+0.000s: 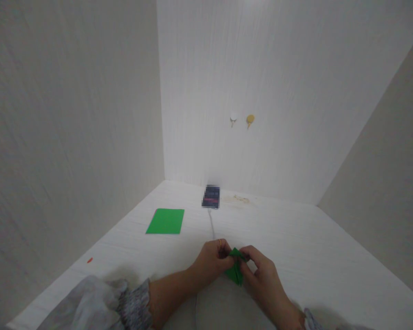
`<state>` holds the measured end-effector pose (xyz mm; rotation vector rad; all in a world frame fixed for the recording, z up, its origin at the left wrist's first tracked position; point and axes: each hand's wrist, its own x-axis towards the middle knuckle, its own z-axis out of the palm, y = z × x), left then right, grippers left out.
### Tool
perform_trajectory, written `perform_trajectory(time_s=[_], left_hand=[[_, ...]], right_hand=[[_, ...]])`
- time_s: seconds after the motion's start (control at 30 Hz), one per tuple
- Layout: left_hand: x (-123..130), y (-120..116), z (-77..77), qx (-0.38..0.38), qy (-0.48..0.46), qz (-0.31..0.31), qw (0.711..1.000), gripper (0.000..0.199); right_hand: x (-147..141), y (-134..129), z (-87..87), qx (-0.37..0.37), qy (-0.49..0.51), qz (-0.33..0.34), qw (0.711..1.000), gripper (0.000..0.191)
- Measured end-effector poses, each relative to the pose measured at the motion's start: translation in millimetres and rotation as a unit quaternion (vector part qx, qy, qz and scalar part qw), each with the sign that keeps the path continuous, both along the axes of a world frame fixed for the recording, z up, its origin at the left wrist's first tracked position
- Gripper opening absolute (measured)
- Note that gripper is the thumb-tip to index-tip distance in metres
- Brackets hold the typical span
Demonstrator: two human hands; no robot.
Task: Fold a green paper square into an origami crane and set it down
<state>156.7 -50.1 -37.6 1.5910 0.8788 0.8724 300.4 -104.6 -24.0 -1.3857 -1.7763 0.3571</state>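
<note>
A folded piece of green paper (234,273), narrow and pointed at top and bottom, is held between both hands above the table's near part. My left hand (214,257), with a ring on one finger, pinches its left side, thumb toward the middle. On the other side my right hand (261,270) grips the upper right edge between thumb and fingers. Fingertips hide part of the folds. Farther off to the left lies a flat green square of paper (165,221) on the white table (289,243).
A phone-like device (211,197), blurred out, lies near the back wall with a pale cable (211,224) running toward me. A small red piece (90,260) is at the left edge. White (233,118) and yellow (250,119) hooks are on the back wall. Walls enclose both sides.
</note>
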Motion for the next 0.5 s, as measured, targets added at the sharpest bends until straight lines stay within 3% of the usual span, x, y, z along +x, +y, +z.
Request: perform_trajectory(time_s=[0.27,0.5], left_hand=[[-0.9,-1.2,0.1,0.033,0.052,-0.024,0.998,0.012],[-0.8,-2.8,2.2,0.05,0.053,-0.004,0.997,0.014]], right_hand=[[-0.3,-1.6,-1.0,-0.02,-0.063,-0.023,0.998,0.016],[-0.7,-2.8,2.2,-0.032,-0.113,-0.06,0.991,0.019]])
